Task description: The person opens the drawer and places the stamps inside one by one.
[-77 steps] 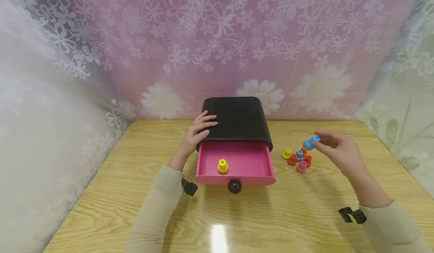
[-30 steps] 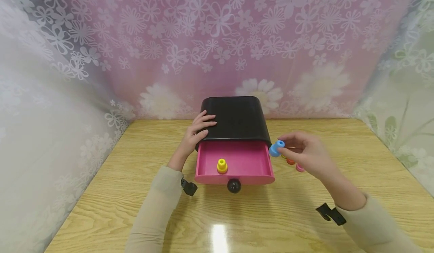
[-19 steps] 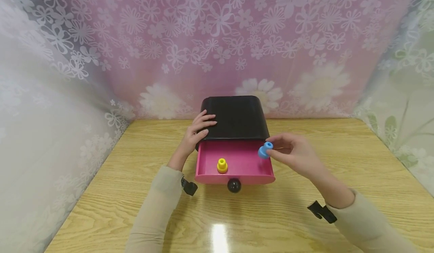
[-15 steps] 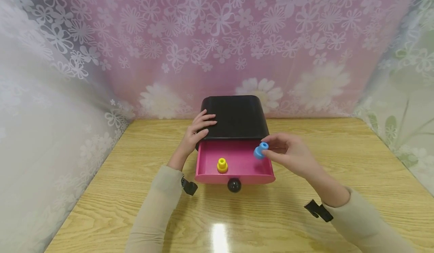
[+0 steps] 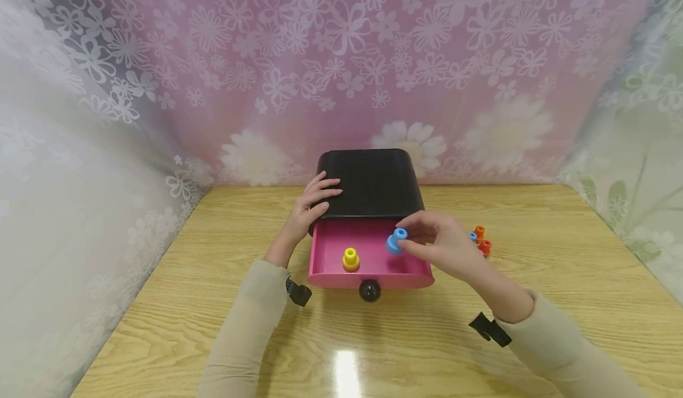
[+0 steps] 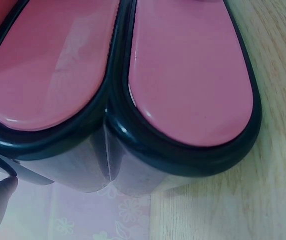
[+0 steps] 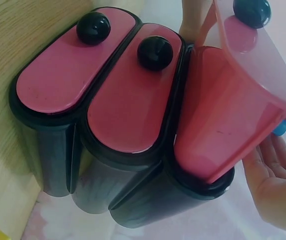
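Observation:
A black cabinet (image 5: pixel 373 181) stands at the back of the wooden table, its top pink drawer (image 5: pixel 373 270) pulled out. A yellow peg (image 5: pixel 350 259) stands inside the drawer. My right hand (image 5: pixel 404 241) pinches a blue peg (image 5: pixel 396 241) over the drawer's right half. In the right wrist view the open drawer (image 7: pixel 242 100) tilts out above two closed ones, and a sliver of the blue peg (image 7: pixel 281 129) shows by my palm. My left hand (image 5: pixel 315 203) rests on the cabinet's top left corner with fingers laid over it. The left wrist view shows closed pink drawer fronts (image 6: pixel 187 75).
Small pegs lie on the table right of the cabinet: orange (image 5: pixel 479 231), red (image 5: pixel 485 247) and blue (image 5: pixel 472 236), partly hidden by my right hand. A black knob (image 5: pixel 369 290) sticks out from the drawer front. Flowered curtains close in the back and sides.
My right hand carried the blue peg leftward from the pile of pegs to above the open drawer and lowered it slightly. The left hand has stayed on the cabinet.

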Demonstrator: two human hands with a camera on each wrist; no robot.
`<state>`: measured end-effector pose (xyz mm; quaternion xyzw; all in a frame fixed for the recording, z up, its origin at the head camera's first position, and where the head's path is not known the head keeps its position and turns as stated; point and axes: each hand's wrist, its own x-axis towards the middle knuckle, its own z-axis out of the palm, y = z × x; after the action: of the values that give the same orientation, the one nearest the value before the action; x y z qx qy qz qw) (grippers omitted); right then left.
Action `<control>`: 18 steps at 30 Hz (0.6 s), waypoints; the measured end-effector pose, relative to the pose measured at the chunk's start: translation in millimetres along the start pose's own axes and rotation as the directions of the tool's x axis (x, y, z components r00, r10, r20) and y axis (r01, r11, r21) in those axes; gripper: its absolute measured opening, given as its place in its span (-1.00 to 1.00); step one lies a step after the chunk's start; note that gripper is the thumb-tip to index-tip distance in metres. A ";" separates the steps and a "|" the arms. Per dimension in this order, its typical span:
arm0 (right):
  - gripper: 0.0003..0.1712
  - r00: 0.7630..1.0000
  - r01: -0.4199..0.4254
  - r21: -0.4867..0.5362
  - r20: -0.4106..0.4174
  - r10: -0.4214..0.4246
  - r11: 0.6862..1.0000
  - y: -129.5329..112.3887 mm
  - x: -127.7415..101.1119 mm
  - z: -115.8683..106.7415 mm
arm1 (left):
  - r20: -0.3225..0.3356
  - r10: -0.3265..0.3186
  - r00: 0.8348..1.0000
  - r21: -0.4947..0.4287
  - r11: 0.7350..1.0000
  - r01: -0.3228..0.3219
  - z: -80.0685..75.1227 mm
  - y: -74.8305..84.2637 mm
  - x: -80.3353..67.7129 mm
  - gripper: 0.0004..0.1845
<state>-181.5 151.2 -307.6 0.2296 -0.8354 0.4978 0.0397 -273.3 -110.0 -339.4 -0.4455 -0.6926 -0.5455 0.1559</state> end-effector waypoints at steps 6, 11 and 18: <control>-0.72 1.000 0.005 -0.035 0.024 -0.004 0.999 1.0 0.2 3.9 | 0.002 0.000 1.000 0.009 1.000 0.000 0.0 0.4 0.7 -0.65; -0.74 0.999 0.007 -0.067 0.042 -0.004 0.998 0.6 -0.1 6.0 | 0.002 -0.005 1.000 0.004 1.000 0.005 -0.3 0.6 0.7 -0.64; -0.73 0.997 0.019 -0.133 0.073 -0.009 0.991 2.1 -0.8 10.5 | 0.000 -0.009 1.000 0.001 1.000 0.009 -0.2 -0.3 -0.3 -0.64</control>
<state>-180.0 143.4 -314.8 0.2503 -0.8662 0.4316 0.0282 -273.5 -110.3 -339.7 -0.4422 -0.6948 -0.5460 0.1538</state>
